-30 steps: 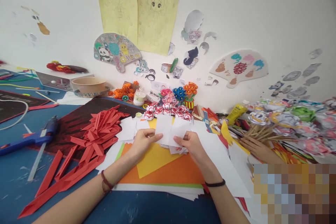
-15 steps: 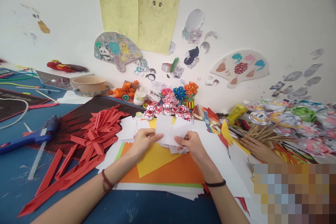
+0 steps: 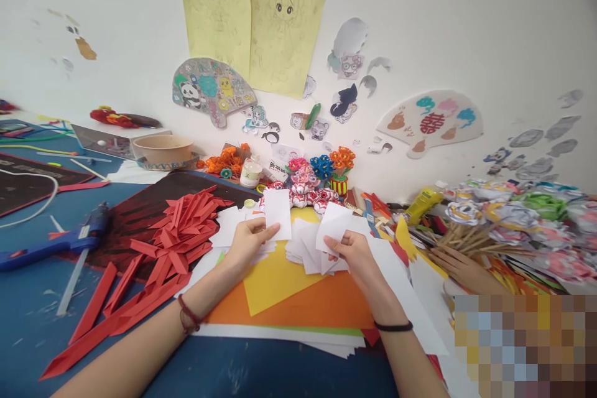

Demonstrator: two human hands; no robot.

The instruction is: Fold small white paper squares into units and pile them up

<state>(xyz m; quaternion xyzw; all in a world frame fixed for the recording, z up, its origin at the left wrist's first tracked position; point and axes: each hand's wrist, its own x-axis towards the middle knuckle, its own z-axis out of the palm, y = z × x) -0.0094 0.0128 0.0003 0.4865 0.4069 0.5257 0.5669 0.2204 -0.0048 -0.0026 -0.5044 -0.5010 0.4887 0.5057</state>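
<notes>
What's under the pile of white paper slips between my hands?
The white slips lie on a yellow sheet, which rests on an orange sheet atop green and white sheets. What lies directly beneath the pile's middle is covered.

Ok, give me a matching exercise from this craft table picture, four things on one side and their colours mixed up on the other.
Things:
1. glue gun
2. folded paper strips
3. slip in the left hand
4. glue bottle

Colours:
A. white
B. yellow
C. blue
D. red

Pairs: 1-C, 2-D, 3-A, 4-B
</notes>
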